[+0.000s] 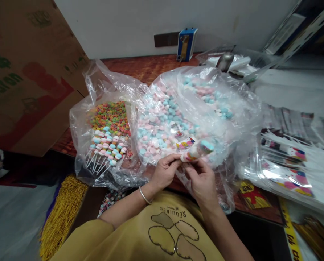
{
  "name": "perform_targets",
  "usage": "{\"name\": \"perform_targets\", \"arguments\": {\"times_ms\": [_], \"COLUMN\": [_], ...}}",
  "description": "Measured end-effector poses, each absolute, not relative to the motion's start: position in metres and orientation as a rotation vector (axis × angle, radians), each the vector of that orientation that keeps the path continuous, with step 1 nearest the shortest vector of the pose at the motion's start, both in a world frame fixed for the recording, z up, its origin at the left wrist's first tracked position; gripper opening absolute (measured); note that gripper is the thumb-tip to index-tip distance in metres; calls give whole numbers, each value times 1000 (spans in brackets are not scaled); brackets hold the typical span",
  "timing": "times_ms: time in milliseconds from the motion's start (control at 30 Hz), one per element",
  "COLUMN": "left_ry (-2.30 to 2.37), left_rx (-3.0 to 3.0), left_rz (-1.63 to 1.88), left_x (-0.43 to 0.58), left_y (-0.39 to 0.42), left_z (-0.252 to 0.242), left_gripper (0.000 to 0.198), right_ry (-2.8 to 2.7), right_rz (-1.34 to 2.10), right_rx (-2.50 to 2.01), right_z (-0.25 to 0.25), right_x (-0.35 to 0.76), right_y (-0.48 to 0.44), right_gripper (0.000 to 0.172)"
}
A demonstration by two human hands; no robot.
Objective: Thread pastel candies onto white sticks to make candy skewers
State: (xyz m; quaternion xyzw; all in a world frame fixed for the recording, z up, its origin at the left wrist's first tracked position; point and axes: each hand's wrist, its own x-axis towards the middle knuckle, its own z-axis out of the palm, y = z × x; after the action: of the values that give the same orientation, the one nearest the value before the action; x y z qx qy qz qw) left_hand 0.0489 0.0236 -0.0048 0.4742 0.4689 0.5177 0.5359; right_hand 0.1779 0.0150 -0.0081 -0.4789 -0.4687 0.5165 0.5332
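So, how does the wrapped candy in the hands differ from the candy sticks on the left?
The wrapped candy is held by the left hand and right hand; the candy sticks lie grouped. The wrapped candy is in a printed wrapper; the candy sticks look unwrapped. Both show pale blue.

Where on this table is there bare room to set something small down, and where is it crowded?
Bare wood shows along the wall, behind the candy bags, between the cardboard box and the blue box. The front is crowded with those bags; layered packets crowd the side beyond the right hand.
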Motion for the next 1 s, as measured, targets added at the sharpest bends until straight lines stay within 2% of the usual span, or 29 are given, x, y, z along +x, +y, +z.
{"name": "perform_targets", "arguments": {"times_ms": [100,167,233,267,333,400,467,567,667,767,833,1000], "left_ry": [1034,1029,1026,998,927,930,977,946,878,1024,1160,1177], "left_rx": [1303,1392,1489,1556,1662,1675,1604,1456,1609,1915,2005,1853], "left_rz": [1311,1408,1415,1328,1026,834,877,1067,990,886,903,1073], "left_x": [32,17,4,1,0,4,8,4,-5,-6,-4,-10], "left_y": [31,30,23,18,10,6,9,17,20,17,15,10], "left_z": [4,19,39,49,64,71,70,63,57,50,44,37], "left_gripper": [15,25,22,18,26,30,28,26,32,38,35,31], "right_ry": [-1385,-1621,-1799,-1858,-1934,-1982,-2035,-2087,-1978,-1869,-1876,-1824], "right_rz": [1045,740,385,229,9,-58,25,346,589,663,727,1016], "right_rx": [-1119,-1099,-1067,-1053,-1012,-930,-808,-749,-882,-939,-915,-959], "right_z": [3,13,23,27,34,40,45,48,46,45,46,38], "right_x": [191,202,214,219,225,225,219,207,200,197,195,188], "right_y": [16,17,18,18,18,17,13,11,17,24,24,27], "right_gripper": [14,10,12,16,24,30,30,21,12,14,14,16]}}
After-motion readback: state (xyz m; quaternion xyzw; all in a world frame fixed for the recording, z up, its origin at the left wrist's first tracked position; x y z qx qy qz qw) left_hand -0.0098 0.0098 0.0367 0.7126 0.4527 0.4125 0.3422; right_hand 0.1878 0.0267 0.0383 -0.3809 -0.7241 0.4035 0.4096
